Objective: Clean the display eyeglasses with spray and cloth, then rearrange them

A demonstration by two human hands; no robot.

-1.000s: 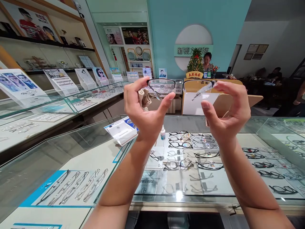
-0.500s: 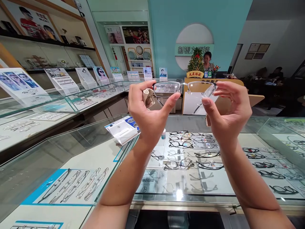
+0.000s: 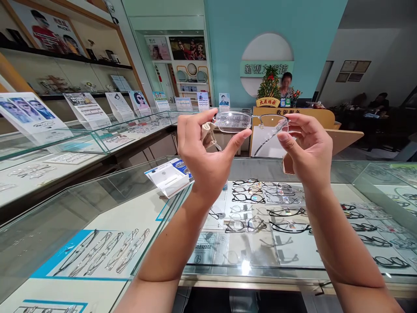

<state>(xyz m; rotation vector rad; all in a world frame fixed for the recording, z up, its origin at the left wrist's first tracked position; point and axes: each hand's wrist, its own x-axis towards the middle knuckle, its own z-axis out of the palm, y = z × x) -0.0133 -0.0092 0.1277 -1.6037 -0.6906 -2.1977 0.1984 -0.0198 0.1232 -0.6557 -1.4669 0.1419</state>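
A pair of eyeglasses (image 3: 233,131) with a thin dark top rim is held up in front of me, above the glass counter. My left hand (image 3: 206,150) pinches its left end between thumb and fingers. Bunched against that palm is a beige cloth (image 3: 208,134). My right hand (image 3: 309,150) grips the right end near the hinge, thumb below and fingers behind. One temple slants down behind the right lens. A brown piece (image 3: 288,164) shows beside my right palm; what it is I cannot tell.
Under the glass countertop (image 3: 228,270) lie rows of eyeglasses (image 3: 248,198). More frames (image 3: 107,252) rest on a blue-edged tray at left. A white-and-blue folded card (image 3: 167,178) stands on the counter. Beyond, a person (image 3: 286,84) is behind a wooden desk (image 3: 312,117).
The eyeglasses have turned slightly, the right end swinging away, and my right hand has moved a little left. The temple behind the right lens shows more slanted. Both hands keep their hold.
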